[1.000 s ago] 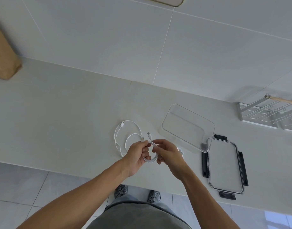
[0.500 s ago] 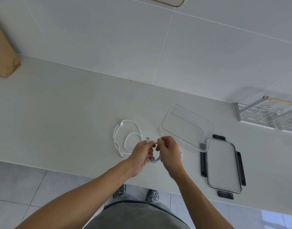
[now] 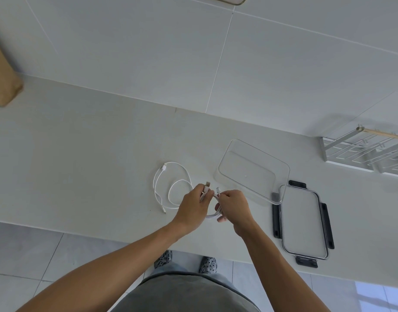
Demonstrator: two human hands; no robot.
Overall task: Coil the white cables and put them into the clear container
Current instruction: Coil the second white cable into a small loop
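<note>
Since half a second ago, we see the 2 hands draw slightly apart over the counter edge, and the USB plug now sticks up clear of the left hand [image 3: 192, 207] instead of lying against the right one. Our left hand has its fingers curled round one side of the coiled cable [image 3: 212, 214], with the USB plug [image 3: 207, 186] poking up past the knuckles. Our right hand [image 3: 235, 204] is closed on the other side of the same coil, and the smaller connector [image 3: 218, 190] rises just above its fingers. A bundle of white loops shows in the gap between the 2 hands, held above the counter [image 3: 81, 154].

We see a second white cable [image 3: 171, 183] lying loose on the counter just to the left of the left hand, spread in 2 open loops, with one plug at its far end and a thin tip at its near end.

We find the clear container [image 3: 252, 171] sitting on the counter just beyond and right of the right hand, open, with nothing in it that we can make out. Its lid [image 3: 302, 221], a clear panel with dark clips on its sides, lies flat just to the right of the container, its far left corner tucked under the container's near edge. A metal rack [image 3: 362, 152] stands at the far right against the tiled wall.
</note>
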